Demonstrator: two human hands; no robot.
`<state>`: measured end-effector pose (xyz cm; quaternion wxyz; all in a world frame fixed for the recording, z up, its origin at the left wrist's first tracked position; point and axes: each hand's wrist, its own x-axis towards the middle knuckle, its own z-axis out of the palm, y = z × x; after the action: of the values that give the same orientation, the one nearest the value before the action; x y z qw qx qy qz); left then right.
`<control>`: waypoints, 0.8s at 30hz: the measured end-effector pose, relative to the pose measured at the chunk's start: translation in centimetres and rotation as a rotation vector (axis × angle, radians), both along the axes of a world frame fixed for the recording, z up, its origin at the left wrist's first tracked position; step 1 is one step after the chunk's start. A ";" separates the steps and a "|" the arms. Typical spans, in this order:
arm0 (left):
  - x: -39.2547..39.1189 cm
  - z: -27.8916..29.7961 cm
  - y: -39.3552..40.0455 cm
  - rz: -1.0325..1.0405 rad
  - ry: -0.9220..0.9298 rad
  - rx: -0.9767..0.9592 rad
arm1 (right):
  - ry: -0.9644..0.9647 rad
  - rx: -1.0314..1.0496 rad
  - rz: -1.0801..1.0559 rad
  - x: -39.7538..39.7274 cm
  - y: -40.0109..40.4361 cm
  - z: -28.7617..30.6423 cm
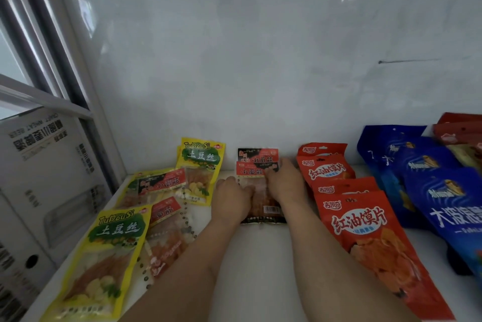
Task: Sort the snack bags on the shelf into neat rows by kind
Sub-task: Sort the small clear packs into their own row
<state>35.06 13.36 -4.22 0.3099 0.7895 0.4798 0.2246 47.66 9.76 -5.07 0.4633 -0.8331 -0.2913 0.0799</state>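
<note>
Both hands, left hand [233, 197] and right hand [283, 183], pressed flat on two stacked black-red packets [257, 165]; leftward three yellow bags [199, 165], rightward three red bags [326, 170].

a: where are the arms?
b: both bare forearms reach forward from the bottom edge, nearly parallel, a gap between them.
a: and the hands?
b: left hand [233, 195] lies palm down, fingers fairly straight, pointing ahead. right hand [283, 181] sits just beside it, slightly farther forward, palm down, fingers flat. neither grip is curled.
</note>
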 end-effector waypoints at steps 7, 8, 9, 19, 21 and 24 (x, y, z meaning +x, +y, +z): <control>-1.8 1.1 -1.1 0.065 0.062 0.162 | -0.245 -0.137 -0.033 -1.6 -0.8 0.1; -2.2 1.3 -1.1 0.068 0.064 0.183 | -0.281 -0.130 -0.016 -2.1 -1.0 0.3; -2.8 1.5 -1.0 0.075 0.070 0.206 | -0.321 -0.113 0.013 -2.8 -1.1 0.5; -11.0 3.1 0.5 0.243 0.115 0.334 | -0.340 -0.098 0.436 -11.0 -2.6 2.0; -12.8 3.0 1.6 0.297 0.112 0.345 | -0.299 -0.152 0.485 -12.0 -2.6 1.9; -15.5 2.9 3.1 0.329 0.085 0.310 | -0.178 -0.166 0.494 -13.2 -2.4 2.0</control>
<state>19.59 16.46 -1.35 0.1236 0.7476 0.5743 0.3098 34.51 7.41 -3.08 0.3325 -0.7757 -0.5177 0.1408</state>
